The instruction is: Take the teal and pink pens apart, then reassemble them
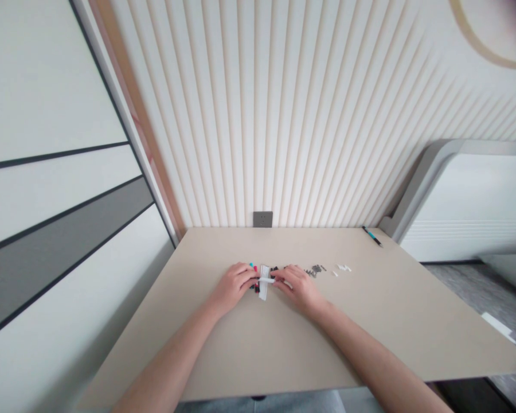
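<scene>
A slim white tube (265, 280), which looks like a pen barrel, spans the gap between my two hands. My left hand (233, 285) pinches its left end, where a short dark piece shows at the fingertips. At the tube's right end the fingers of my right hand (298, 285) are closed on it. Below it on the table lies a row of white tubes (264, 293). Red, teal and black small parts (257, 288) sit beside my left fingertips, partly covered. Black pieces (273, 269) lie just behind my right fingers.
Right of my right hand are a pile of small dark grey parts (316, 269) and several small white pieces (344, 268). A teal and black pen (372, 237) lies at the back right of the beige table (223, 355). A dark socket (262, 219) is on the ribbed wall.
</scene>
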Demonstrator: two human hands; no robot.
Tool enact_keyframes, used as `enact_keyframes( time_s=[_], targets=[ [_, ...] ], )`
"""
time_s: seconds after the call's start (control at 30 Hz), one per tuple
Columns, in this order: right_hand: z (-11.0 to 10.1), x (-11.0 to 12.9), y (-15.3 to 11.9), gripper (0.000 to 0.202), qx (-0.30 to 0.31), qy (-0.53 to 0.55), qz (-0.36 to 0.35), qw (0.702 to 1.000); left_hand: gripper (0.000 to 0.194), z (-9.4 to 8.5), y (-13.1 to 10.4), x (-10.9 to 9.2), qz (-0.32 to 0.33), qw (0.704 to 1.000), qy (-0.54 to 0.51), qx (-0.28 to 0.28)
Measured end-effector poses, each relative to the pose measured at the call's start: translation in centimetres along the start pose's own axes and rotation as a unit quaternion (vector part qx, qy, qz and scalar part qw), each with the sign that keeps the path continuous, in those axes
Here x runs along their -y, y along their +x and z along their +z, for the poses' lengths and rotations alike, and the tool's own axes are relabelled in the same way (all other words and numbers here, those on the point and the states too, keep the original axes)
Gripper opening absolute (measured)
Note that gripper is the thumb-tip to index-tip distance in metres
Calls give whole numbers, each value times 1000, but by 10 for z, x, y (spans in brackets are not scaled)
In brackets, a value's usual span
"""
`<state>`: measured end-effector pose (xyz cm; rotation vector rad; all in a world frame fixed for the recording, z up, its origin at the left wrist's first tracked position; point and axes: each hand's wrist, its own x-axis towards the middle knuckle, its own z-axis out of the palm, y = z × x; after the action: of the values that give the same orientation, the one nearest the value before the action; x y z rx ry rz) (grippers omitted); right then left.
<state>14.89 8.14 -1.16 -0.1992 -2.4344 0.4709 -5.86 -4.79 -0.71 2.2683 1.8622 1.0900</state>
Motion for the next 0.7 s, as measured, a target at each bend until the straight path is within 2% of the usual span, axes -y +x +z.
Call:
enact_keyframes(
  time_s=[0.1, 0.23, 0.3, 0.37, 0.43, 0.53, 0.6, 0.7],
  targets=[
    [0, 1, 0, 24, -19, 27, 17, 999, 19, -1, 2, -5, -31, 998, -51, -12],
    [-2, 1, 0, 24, -44, 30, 43, 998, 24, 0, 5, -10, -159, 971, -165, -60],
    [-2, 1, 0, 19, -27, 10, 25, 999, 30, -1, 5, -9, -224, 944, -224, -93],
    [-1, 2, 0, 19, 13, -16, -19, 1000, 33, -2, 5, -7, -254, 928, -243, -125],
    [1, 4, 0, 21, 60, -41, -66, 995, 29, -5, 4, -3, -231, 944, -192, -133],
    [4, 7, 0, 22, 111, -70, -112, 985, 20, -6, 3, 1, -137, 984, -64, -94],
    [5, 9, 0, 22, 128, -82, -125, 980, 17, -5, 3, 3, -95, 993, -12, -71],
    [4, 10, 0, 22, 134, -87, -142, 977, 16, -2, 2, 4, -75, 996, 18, -53]
  ],
)
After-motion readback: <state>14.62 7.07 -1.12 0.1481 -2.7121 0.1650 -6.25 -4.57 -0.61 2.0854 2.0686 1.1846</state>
